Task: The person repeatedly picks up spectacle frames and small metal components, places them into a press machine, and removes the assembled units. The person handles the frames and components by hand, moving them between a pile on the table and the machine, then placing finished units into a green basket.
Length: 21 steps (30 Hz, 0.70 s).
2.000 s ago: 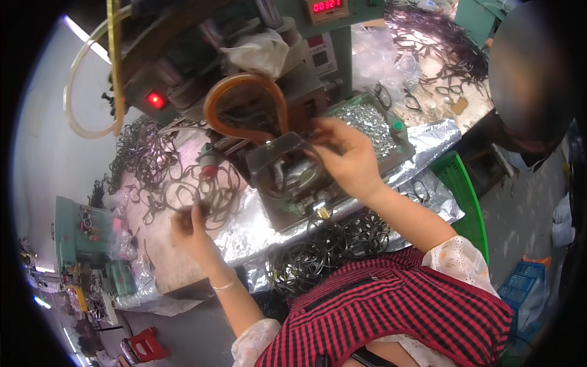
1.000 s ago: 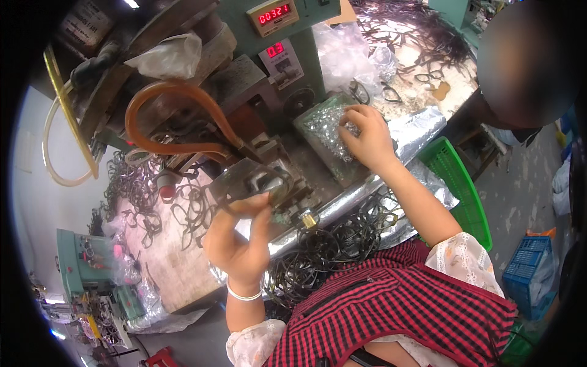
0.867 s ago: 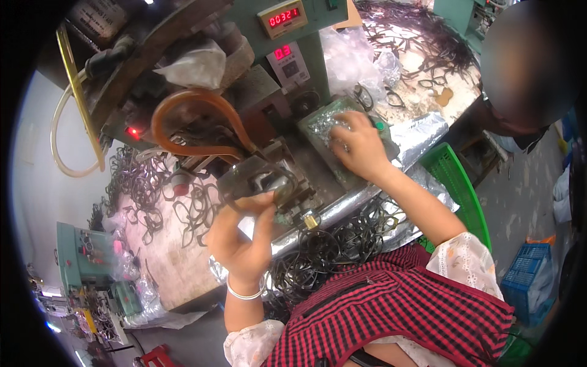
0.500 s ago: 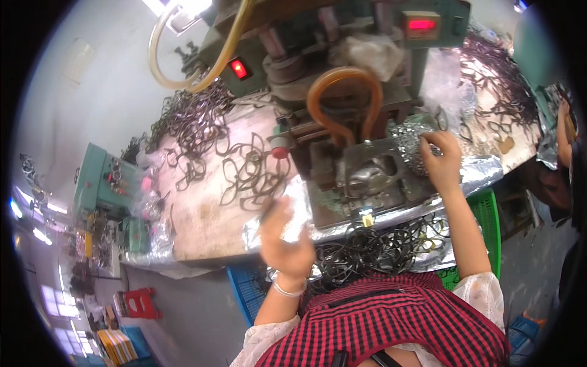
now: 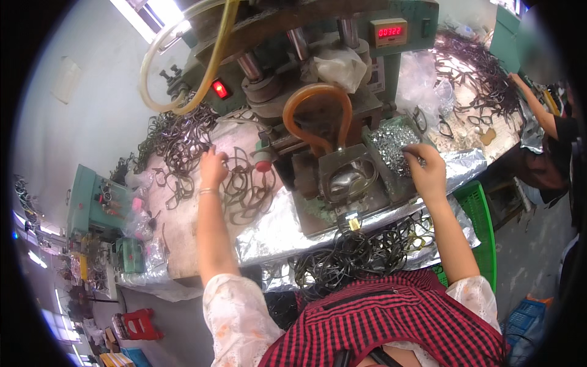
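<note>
My left hand [image 5: 213,166] reaches forward over the table, thumb and forefinger apart, at the near edge of a heap of dark eyeglass frames [image 5: 186,131]. Just right of it lie more loose frames [image 5: 247,194]. My right hand [image 5: 428,168] is bent over a tray of small shiny metal pieces [image 5: 391,144]. Its fingers curl into a pinch, and whatever is between them is too small to make out. Between my hands, an eyeglass frame [image 5: 351,197] appears to sit on the metal fixture [image 5: 373,205] of a green press [image 5: 263,92].
A brown hose loop [image 5: 287,113] hangs before the press, beside a red button [image 5: 263,166]. Black frames [image 5: 348,257] pile up at my lap, near a green basket [image 5: 483,220]. Another heap of frames [image 5: 480,73] and a co-worker's arm [image 5: 535,107] are at the right.
My left hand has swung forward and left, from beside the press's near edge to the heap of frames. My right hand stays at the metal pieces. The view has shifted slightly.
</note>
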Available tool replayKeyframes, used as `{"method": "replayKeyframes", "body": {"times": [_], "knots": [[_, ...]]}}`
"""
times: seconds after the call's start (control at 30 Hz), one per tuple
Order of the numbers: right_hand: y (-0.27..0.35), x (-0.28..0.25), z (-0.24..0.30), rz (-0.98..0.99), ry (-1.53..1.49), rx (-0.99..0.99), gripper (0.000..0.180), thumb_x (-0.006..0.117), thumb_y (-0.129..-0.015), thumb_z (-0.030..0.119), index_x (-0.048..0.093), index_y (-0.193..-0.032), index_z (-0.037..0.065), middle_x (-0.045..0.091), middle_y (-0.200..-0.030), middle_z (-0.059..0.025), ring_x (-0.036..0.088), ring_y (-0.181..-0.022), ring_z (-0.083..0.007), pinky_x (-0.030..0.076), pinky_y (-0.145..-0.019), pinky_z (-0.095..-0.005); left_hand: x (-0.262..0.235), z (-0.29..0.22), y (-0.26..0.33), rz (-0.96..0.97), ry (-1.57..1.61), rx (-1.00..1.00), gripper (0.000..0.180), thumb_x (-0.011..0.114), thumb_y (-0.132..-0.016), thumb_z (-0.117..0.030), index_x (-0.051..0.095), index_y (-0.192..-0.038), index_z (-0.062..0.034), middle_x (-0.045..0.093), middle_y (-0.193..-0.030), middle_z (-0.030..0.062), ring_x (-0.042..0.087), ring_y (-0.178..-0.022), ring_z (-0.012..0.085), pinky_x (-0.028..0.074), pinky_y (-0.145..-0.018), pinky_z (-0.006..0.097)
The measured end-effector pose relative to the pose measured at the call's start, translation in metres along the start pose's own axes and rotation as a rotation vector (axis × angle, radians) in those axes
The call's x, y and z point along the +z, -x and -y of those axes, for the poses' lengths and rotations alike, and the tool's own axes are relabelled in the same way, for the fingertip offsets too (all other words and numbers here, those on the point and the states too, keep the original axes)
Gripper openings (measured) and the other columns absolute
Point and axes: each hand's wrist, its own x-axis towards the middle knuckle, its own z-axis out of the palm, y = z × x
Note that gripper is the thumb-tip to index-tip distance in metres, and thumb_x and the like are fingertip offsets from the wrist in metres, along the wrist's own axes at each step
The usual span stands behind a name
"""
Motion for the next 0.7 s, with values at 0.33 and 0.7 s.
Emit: {"method": "replayKeyframes", "body": {"times": [0.33, 0.7], "knots": [[0.018, -0.039, 0.069, 0.172, -0.241, 0.003, 0.015, 0.065, -0.083, 0.002, 0.071, -0.096, 0.0, 0.07, -0.09, -0.0094, 0.065, -0.087, -0.0179, 0.049, -0.08, -0.0285, -0.126, -0.049, 0.098, 0.088, 1.204, -0.322, 0.022, 0.067, -0.083, -0.01, 0.06, -0.103, -0.0035, 0.055, -0.078, -0.0034, 0.046, -0.069, 0.0066, 0.037, -0.06, 0.022], [0.009, 0.046, 0.099, 0.233, -0.883, 0.242, 0.04, 0.067, -0.082, 0.003, 0.056, -0.119, -0.004, 0.068, -0.099, -0.0101, 0.064, -0.095, -0.0136, 0.049, -0.084, -0.026, -0.086, -0.122, 0.163, -0.368, 1.903, -0.523, 0.012, 0.059, -0.095, -0.013, 0.057, -0.105, -0.0084, 0.057, -0.086, -0.0006, 0.051, -0.07, 0.0092, 0.039, -0.059, 0.02]]}}
